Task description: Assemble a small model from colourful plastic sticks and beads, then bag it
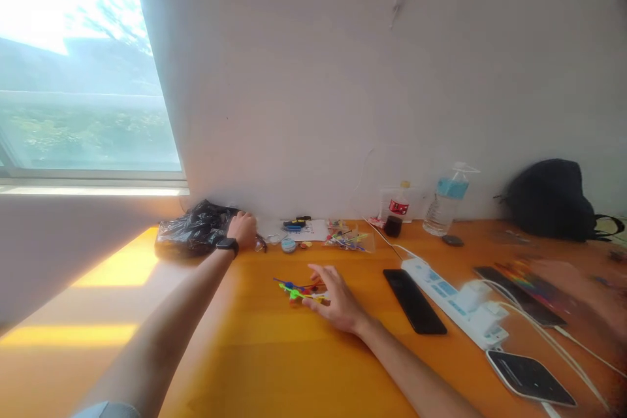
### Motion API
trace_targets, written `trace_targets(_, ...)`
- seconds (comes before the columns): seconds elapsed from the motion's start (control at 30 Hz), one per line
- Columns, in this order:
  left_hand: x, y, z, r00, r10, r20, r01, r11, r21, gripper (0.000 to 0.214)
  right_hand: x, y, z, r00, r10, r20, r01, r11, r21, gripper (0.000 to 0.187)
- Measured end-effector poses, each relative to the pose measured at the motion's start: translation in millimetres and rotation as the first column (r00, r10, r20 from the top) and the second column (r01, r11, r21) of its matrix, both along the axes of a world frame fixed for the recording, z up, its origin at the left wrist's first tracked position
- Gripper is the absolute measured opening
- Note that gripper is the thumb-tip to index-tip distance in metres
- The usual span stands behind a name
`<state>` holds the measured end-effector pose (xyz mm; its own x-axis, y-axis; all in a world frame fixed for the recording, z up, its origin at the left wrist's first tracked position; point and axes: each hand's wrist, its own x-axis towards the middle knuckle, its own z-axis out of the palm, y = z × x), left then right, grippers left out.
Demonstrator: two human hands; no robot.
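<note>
My left hand point(241, 229) reaches far across the orange table point(274, 353), with a black watch on its wrist. Its fingers are curled, resting against a crumpled black plastic bag point(194, 228) by the wall; whether it grips the bag I cannot tell. My right hand point(336, 300) lies palm down with its fingers spread, fingertips touching a small multicoloured plastic toy point(300, 290) of green, yellow, red and blue pieces. Beyond it sit a clear packet of coloured pieces point(349, 238), a paper sheet point(308, 230) and a small round blue object point(289, 245).
A black phone point(414, 300) lies right of my hand, beside a white power strip point(455, 300) with plugs and cables. Two more phones point(531, 377) lie at the right. A water bottle point(447, 202), a small dark bottle point(396, 212) and a black backpack point(551, 199) stand along the wall.
</note>
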<state>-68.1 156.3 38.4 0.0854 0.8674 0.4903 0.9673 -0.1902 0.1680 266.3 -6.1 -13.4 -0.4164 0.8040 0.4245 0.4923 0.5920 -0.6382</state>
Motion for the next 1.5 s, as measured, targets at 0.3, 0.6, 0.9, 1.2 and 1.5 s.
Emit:
trace_targets(0.3,32,-29,35.4,0.77,-0.261,0.582,0.087,0.947,0.31,0.021,7,6,8.6,0.991,-0.088,-0.097,0.099,0.988,0.122,0.066)
trace_targets(0.6,66,-111,88.1,0.39,-0.461,0.797,0.636,0.761,0.128,0.03,15,25,125.5,0.922,-0.141,-0.361,0.199,0.972,0.128,0.079)
trace_targets(0.9,94,-111,89.7,0.418,-0.437,0.797,0.583,0.801,0.133,0.04,12,65,162.8,0.943,-0.056,-0.327,0.019,0.993,-0.114,0.059)
trace_targets(1.2,62,-106,87.7,0.553,-0.378,0.743,0.566,0.825,-0.001,0.042,10,75,147.6,0.948,-0.002,-0.319,-0.045,0.989,-0.14,0.034)
trace_targets(1.5,54,-114,86.1,0.419,-0.374,0.827,0.643,0.766,0.02,0.041,8,63,152.9,0.945,0.255,-0.207,-0.301,0.923,-0.238,0.068)
